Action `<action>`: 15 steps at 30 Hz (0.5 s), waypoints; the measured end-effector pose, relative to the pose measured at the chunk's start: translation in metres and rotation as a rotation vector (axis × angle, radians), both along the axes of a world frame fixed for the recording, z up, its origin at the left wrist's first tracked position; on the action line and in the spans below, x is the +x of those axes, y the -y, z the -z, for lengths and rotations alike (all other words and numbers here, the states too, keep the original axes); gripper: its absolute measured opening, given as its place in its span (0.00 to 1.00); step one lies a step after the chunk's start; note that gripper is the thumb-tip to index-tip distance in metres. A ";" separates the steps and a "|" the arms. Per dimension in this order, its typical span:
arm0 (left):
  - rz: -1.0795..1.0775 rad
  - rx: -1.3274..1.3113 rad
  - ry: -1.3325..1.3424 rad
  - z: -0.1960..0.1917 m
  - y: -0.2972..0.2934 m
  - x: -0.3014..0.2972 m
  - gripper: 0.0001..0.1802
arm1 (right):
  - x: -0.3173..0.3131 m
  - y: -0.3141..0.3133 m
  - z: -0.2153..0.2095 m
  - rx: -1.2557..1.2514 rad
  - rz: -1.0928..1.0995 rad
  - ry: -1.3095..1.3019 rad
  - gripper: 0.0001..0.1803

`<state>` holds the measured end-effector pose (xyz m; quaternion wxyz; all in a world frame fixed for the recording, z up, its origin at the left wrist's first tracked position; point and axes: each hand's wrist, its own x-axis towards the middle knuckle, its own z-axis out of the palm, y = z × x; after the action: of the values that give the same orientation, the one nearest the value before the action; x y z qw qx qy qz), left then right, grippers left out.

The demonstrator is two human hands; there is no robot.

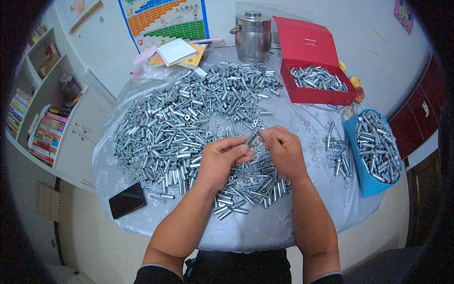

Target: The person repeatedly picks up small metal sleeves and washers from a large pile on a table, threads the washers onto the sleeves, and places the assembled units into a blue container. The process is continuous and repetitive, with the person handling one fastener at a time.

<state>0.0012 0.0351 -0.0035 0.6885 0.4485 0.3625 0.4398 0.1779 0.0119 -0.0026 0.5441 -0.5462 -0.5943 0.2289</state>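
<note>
Between the thumb and fingers of my left hand point(220, 158) is a short silver metal sleeve point(252, 138), tilted up to the right. My right hand point(286, 150) is closed in a pinch at the sleeve's upper end; whatever small part its fingertips hold is hidden. Both hands are over the near side of a wide heap of loose metal fasteners point(161, 120), with tubes, bolts, nuts and washers mixed together. Several loose sleeves lie below my left hand, near the front of the table.
A round table point(246, 234) has a shiny grey cloth. To the right stand a blue bag point(371, 187) of assembled fasteners and an open red box point(314, 96) with more. A steel pot point(254, 40), notepads point(176, 51) and a black phone point(127, 200) also rest there.
</note>
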 end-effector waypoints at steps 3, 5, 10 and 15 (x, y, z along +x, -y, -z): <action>-0.048 0.022 0.039 0.006 -0.004 -0.001 0.14 | 0.007 -0.010 0.016 -0.070 0.049 0.254 0.11; -0.062 0.040 0.057 0.008 -0.006 -0.001 0.14 | 0.007 -0.015 0.025 -0.091 0.062 0.475 0.11; -0.090 0.048 0.037 0.006 -0.004 -0.003 0.14 | -0.001 -0.018 0.029 -0.141 0.079 0.679 0.09; -0.083 0.050 0.021 0.007 -0.005 -0.003 0.14 | 0.000 -0.013 0.025 -0.092 0.067 0.471 0.07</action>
<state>-0.0014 0.0402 -0.0100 0.6618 0.4456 0.3626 0.4816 0.1782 0.0247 -0.0276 0.3724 -0.6280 -0.6754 0.1036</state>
